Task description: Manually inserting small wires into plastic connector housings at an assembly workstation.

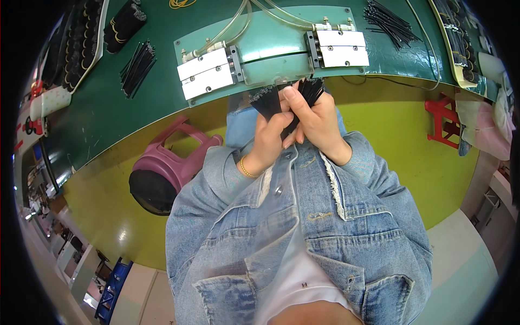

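Note:
Both hands are close together in front of my chest, just off the bench's near edge. My left hand (266,138) is closed round a bundle of thin black sticks (265,100) whose pale-tipped ends fan out upward. A second bundle of black sticks (312,91) is gripped in my right hand (319,122), its thumb lying across the front. The lower ends of both bundles come together between my palms and are partly hidden by my fingers. Beyond my hands stands a green fixture plate (273,38) with a white clamp block (205,76) at left and another white clamp block (342,49) at right.
Loose black sticks (138,69) lie left on the green bench (103,122), with another loose pile (390,24) at far right. Banded bundles (125,24) fill the far left. Air hoses (238,24) run to the clamps. A purple stool (181,154) and a red stool (441,120) stand below.

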`<state>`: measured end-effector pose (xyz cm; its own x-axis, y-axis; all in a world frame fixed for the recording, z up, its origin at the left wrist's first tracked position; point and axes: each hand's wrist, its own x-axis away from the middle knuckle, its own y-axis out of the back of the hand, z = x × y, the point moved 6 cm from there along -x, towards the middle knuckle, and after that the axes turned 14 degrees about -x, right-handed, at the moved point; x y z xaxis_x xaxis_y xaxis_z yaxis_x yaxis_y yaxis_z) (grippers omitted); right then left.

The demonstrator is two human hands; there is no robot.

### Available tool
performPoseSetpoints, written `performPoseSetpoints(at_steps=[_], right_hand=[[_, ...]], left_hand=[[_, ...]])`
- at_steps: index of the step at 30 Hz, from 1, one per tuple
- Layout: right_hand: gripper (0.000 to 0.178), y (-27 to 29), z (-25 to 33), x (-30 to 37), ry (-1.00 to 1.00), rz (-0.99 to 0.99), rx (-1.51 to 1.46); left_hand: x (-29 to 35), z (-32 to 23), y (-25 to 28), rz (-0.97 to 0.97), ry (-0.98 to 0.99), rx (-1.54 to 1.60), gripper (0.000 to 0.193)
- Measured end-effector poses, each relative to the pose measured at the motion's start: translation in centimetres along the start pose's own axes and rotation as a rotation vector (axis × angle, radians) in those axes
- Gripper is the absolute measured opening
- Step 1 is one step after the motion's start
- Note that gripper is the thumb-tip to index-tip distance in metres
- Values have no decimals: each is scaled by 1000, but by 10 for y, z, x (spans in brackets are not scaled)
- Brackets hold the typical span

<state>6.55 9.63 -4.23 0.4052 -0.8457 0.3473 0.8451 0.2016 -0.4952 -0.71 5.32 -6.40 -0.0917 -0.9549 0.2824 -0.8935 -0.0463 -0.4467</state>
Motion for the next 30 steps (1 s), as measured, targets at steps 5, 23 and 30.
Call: performPoseSetpoints(at_steps=[5,23,30], right_hand=[[23,-1,0,1,-31,26,9],[20,0,3,2,-7,-41,25],[20,0,3,2,-1,-54,29]], left_hand=[[2,3,1,-21,12,3,36],[-1,1,0,-35,44,-5,23],[-2,1,0,-32,45,3,23]])
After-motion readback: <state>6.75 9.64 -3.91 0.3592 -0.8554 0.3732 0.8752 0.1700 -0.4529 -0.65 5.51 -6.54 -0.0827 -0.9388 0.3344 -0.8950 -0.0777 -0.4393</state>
